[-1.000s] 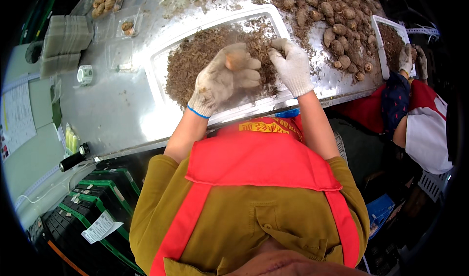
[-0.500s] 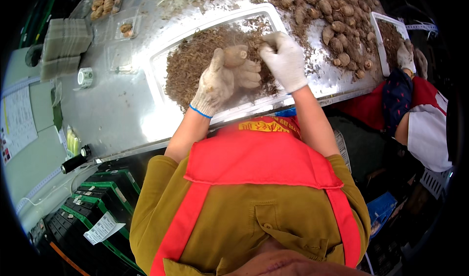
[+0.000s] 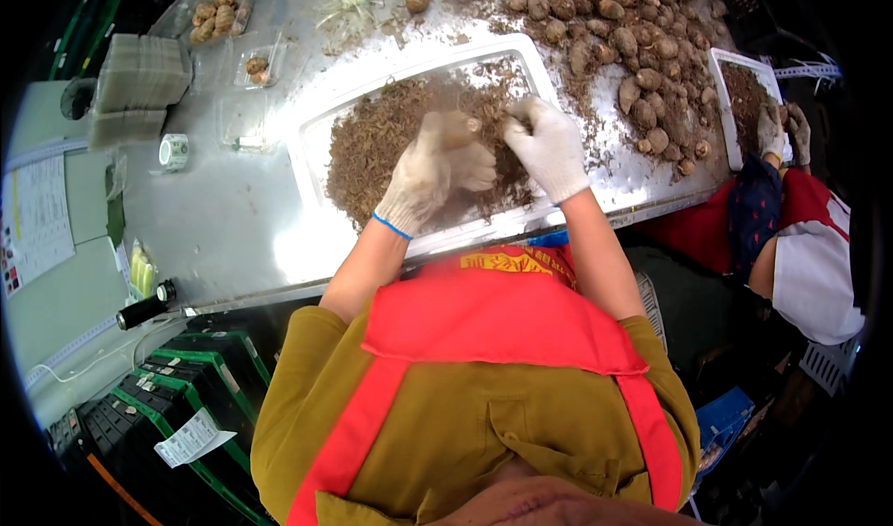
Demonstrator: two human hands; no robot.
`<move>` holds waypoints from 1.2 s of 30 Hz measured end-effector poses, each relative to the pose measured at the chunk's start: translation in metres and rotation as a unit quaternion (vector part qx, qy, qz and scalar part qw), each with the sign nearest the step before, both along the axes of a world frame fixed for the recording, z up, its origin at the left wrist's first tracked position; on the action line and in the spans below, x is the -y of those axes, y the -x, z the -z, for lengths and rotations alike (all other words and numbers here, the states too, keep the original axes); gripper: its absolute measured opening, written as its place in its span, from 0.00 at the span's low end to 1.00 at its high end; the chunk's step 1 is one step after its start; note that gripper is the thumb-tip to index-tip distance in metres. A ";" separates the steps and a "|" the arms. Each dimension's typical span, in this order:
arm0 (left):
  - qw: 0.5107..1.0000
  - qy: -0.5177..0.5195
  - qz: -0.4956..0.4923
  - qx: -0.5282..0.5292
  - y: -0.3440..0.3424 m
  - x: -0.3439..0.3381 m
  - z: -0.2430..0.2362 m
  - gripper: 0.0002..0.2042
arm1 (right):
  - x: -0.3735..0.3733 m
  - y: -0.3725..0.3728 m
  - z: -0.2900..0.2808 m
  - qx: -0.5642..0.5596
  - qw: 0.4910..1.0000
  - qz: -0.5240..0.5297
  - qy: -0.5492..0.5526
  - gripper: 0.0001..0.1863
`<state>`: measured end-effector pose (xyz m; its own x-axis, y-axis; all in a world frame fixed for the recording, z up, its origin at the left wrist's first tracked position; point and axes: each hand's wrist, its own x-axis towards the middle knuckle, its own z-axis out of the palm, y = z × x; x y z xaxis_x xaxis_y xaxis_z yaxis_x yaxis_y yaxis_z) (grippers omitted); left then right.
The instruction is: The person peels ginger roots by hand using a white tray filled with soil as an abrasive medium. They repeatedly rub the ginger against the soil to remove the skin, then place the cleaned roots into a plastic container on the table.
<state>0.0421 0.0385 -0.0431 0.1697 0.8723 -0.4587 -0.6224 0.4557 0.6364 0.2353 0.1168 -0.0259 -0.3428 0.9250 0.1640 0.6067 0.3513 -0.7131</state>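
Observation:
A small brown taro (image 3: pixel 458 128) with a pale cut end lies in my left hand (image 3: pixel 423 174), which wears a whitish knitted glove and is closed around it. Motion smears this hand and the taro. My right hand (image 3: pixel 549 152), also gloved, is pinched just right of the taro, its fingertips pressed together. Whatever it may hold between thumb and fingers is too small to make out. Both hands are over a white tray (image 3: pixel 542 61) spread with dry brown taro fibres (image 3: pixel 367 159).
Unpeeled taros (image 3: pixel 642 52) are heaped at the far right of the metal table (image 3: pixel 219 238). Clear packs (image 3: pixel 256 68) with taros, stacked plastic trays (image 3: pixel 139 75) and a label roll (image 3: pixel 173 151) stand left. A co-worker's gloved hands (image 3: pixel 772 131) work over another tray (image 3: pixel 724 107).
The view has shifted slightly, so the table sits lower in the picture. My left hand still has the taro and is now blurred by motion; my right hand stays pinched beside it.

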 end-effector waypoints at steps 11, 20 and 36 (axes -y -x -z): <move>0.989 -0.024 -0.145 -0.001 0.035 -0.066 -0.009 0.36 | 0.006 -0.034 0.013 -0.013 0.983 0.022 0.181 0.19; 0.979 -0.039 -0.056 -0.193 0.022 -0.037 0.014 0.24 | -0.001 -0.021 -0.021 -0.049 0.997 -0.051 0.015 0.23; 0.947 0.023 0.057 -0.316 0.011 -0.037 0.024 0.19 | -0.123 -0.112 0.064 0.126 0.973 0.192 0.024 0.30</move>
